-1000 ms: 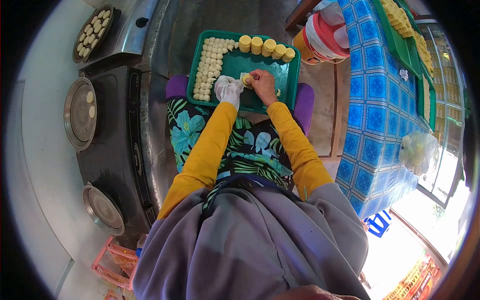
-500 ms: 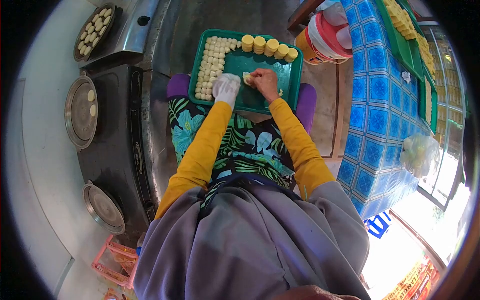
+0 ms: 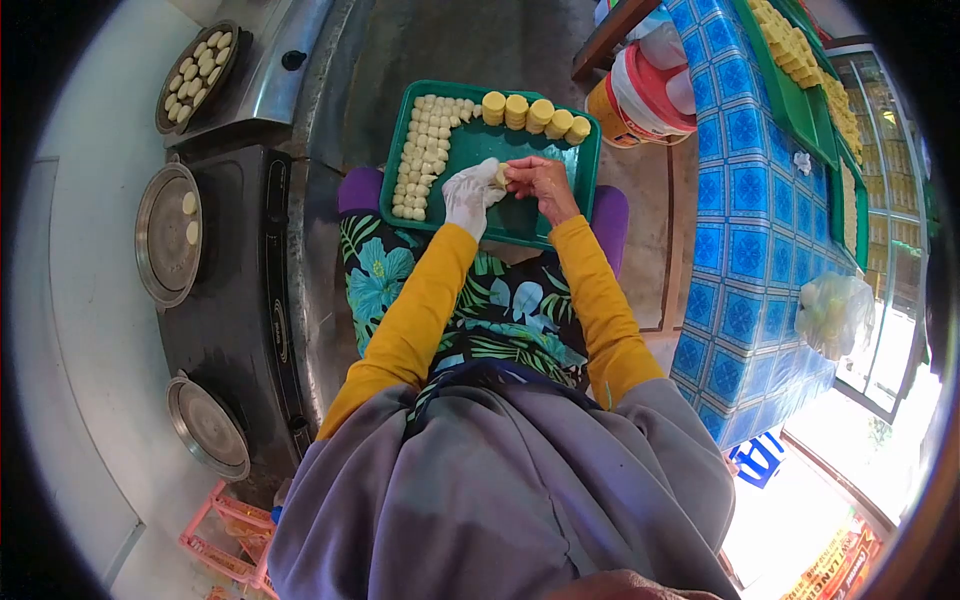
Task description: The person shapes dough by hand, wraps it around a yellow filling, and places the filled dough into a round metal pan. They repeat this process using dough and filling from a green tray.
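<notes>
A green tray (image 3: 520, 160) rests on my lap. Rows of small pale dough balls (image 3: 423, 150) fill its left side, and several stacks of yellow discs (image 3: 516, 112) line its far edge. My left hand (image 3: 470, 195), in a white glove, meets my bare right hand (image 3: 543, 183) over the tray's near half. Between them is a small pale dough piece (image 3: 502, 176), pinched by the right fingers and touching the gloved fingers. Whether the left hand also grips something is hidden.
At the left, a stove (image 3: 235, 290) bears round pans (image 3: 170, 235); another pan (image 3: 198, 75) holds oval pieces. To the right stand a red-lidded bucket (image 3: 640, 95) and a table with a blue checked cloth (image 3: 740, 230), bearing green trays (image 3: 800, 115).
My left hand has moved right, away from the dough rows, and my right hand has come slightly nearer with the piece. The two hands now meet. The whole view has shifted slightly.
</notes>
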A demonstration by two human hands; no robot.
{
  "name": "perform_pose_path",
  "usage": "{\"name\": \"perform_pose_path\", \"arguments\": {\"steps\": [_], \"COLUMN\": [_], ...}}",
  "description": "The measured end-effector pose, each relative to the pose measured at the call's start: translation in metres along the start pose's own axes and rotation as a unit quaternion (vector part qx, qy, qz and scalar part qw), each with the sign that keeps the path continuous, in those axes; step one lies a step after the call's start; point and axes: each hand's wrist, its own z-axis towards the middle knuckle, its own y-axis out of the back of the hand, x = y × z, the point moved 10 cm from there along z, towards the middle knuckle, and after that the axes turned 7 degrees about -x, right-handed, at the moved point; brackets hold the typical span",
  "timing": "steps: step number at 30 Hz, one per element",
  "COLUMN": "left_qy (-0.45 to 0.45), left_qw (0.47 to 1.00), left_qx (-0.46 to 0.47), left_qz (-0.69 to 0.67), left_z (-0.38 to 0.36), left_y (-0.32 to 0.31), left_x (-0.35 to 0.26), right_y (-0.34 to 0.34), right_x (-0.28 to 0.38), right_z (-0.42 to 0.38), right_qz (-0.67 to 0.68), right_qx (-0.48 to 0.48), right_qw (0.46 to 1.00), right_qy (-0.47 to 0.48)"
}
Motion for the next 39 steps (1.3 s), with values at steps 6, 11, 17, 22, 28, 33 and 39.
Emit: {"name": "perform_pose_path", "arguments": {"steps": [6,11,17,22,28,33,39], "left_qy": [0.123,0.109,0.096,0.083,0.04,0.018,0.086], "left_qw": [0.981,0.971,0.983,0.991,0.976,0.961,0.947], "left_qx": [0.002,0.028,0.05,-0.053,-0.016,0.062,0.192], "left_qz": [-0.149,-0.212,-0.149,-0.086,-0.212,-0.269,-0.241], "left_z": [-0.004,-0.017,-0.02,-0.005,-0.007,-0.012,-0.025], "left_y": [0.004,-0.001,0.001,0.011,-0.008,-0.015,-0.042], "left_x": [0.005,-0.03,-0.042,-0.035,-0.045,-0.075,-0.106], "right_y": [-0.025,-0.013,-0.025,-0.027,-0.082,-0.059,-0.023], "right_x": [0.053,0.04,0.027,0.049,0.126,0.149,0.105], "right_z": [-0.043,-0.053,-0.047,-0.054,-0.151,-0.162,-0.093], "right_qz": [-0.038,0.073,0.118,0.053,-0.497,-0.35,0.109], "right_qx": [0.041,-0.033,0.012,-0.043,-0.206,-0.185,-0.086], "right_qw": [0.993,0.994,0.992,0.991,0.612,0.672,0.979], "right_qy": [0.106,0.076,0.043,0.117,0.58,0.626,0.152]}}
